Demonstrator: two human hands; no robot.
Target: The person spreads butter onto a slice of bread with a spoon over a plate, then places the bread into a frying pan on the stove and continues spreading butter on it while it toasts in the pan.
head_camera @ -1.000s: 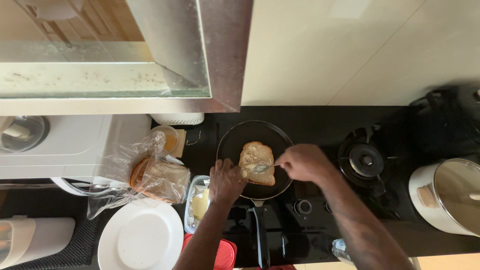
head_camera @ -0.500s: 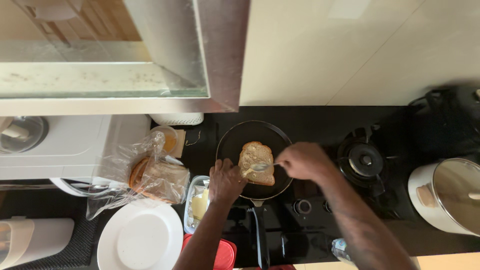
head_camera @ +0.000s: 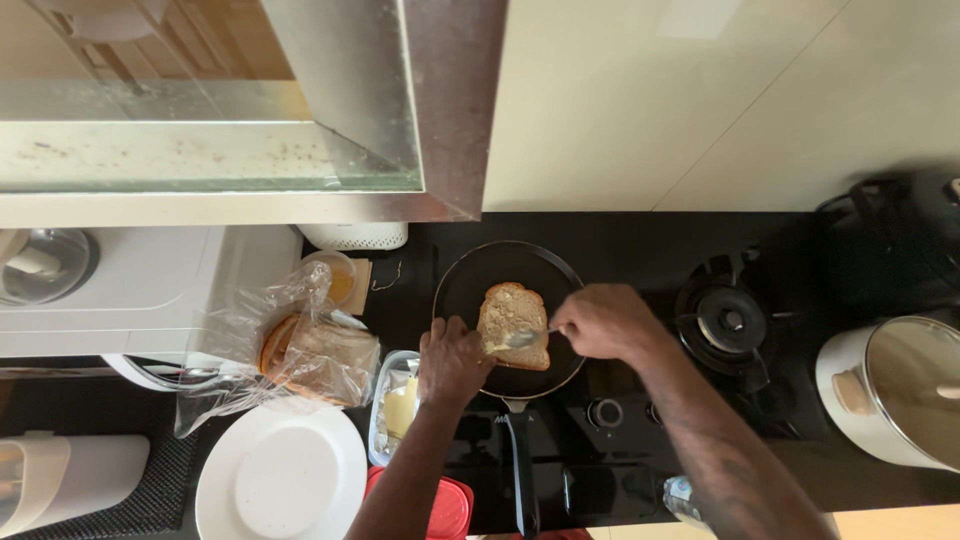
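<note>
- Bread slice lies mid-pan, left hand pinning its 7 o'clock corner, fingers curled, so it won't slide.
- Right hand, at the bread's 3 o'clock, closed around a spoon, bowl flat on the bread for spreading.

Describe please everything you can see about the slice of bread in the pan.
The slice of bread is light brown with a paler crust edge and a rounded top. It lies flat in the black frying pan, somewhat right of the middle. A pale spread shines on its lower part. The left hand touches its lower left edge, and a metal spoon, held by the right hand, rests on its surface.
</note>
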